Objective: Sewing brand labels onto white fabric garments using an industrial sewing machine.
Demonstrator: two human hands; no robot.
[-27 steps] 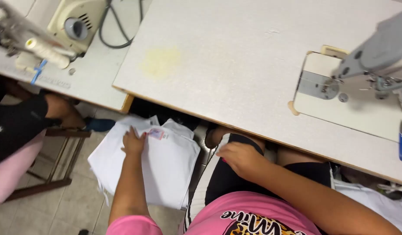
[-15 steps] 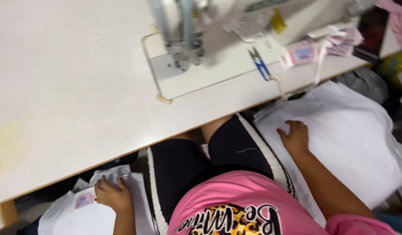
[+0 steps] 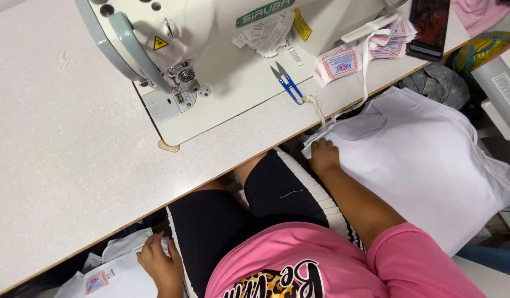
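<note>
1. White cloth fills the right side: a stack of white garments (image 3: 431,165) lies beside the person's right knee, below the counter's near edge.
2. The right hand (image 3: 324,157) rests palm down on the stack's near-left corner, fingers together and flat on the top garment, gripping nothing.
3. At the lower left, the left hand (image 3: 158,264) lies on a second pile of white pieces (image 3: 120,273) under the counter, fingers spread a little and pressed on the fabric. One piece there bears a small red-and-blue label (image 3: 96,281).
4. A pale speckled counter (image 3: 62,149) spans the view, carrying a white sewing machine (image 3: 211,33) whose needle end sits over its base plate.
5. Blue-handled thread snips (image 3: 288,85) lie on the counter just right of the machine base, tied to a white cord (image 3: 315,107) that runs over the near edge.
6. A heap of printed labels (image 3: 365,49) lies further right on the counter, beside a dark phone (image 3: 429,25).
7. The person wears black shorts and a pink shirt.
</note>
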